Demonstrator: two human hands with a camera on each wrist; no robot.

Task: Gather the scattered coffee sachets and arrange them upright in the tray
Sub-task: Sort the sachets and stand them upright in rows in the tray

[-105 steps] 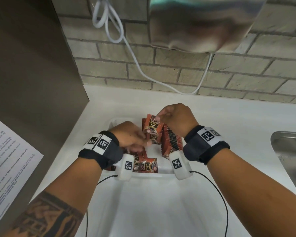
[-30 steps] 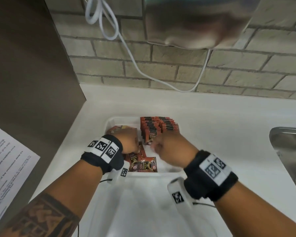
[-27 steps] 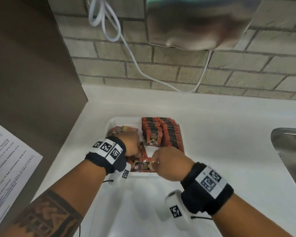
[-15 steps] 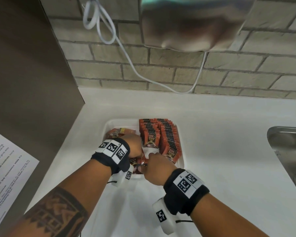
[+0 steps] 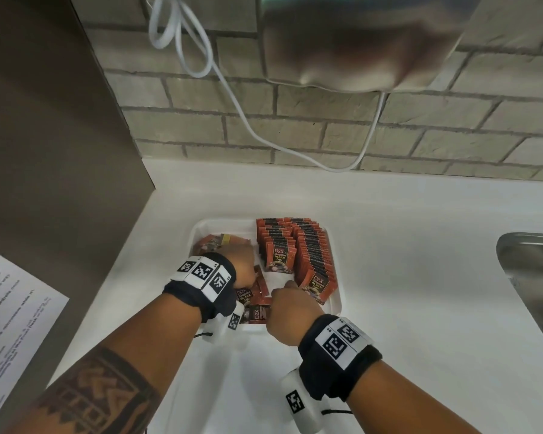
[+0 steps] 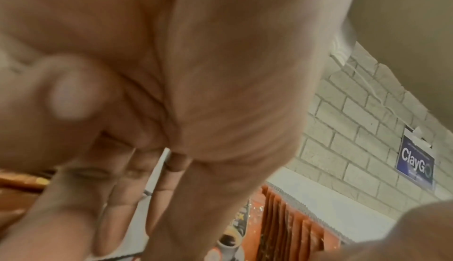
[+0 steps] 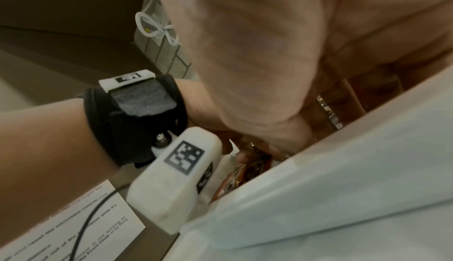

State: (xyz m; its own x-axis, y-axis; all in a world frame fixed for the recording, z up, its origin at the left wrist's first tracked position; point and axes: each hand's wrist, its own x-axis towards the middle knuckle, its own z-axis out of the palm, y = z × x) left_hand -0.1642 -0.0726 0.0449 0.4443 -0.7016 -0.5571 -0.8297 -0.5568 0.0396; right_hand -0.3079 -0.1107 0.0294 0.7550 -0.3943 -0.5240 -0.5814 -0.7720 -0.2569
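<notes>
Right hand (image 5: 287, 311) now lower, among loose sachets (image 5: 253, 300)

Even indoor light, head view sharp but bowed at edges; both wrist views dim and blurred.

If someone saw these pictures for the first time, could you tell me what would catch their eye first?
Probably the two rows of orange-red coffee sachets standing upright in the right half of the white tray on the white counter. Next, the left hand and right hand, reaching among loose sachets lying flat at the tray's near left.
</notes>
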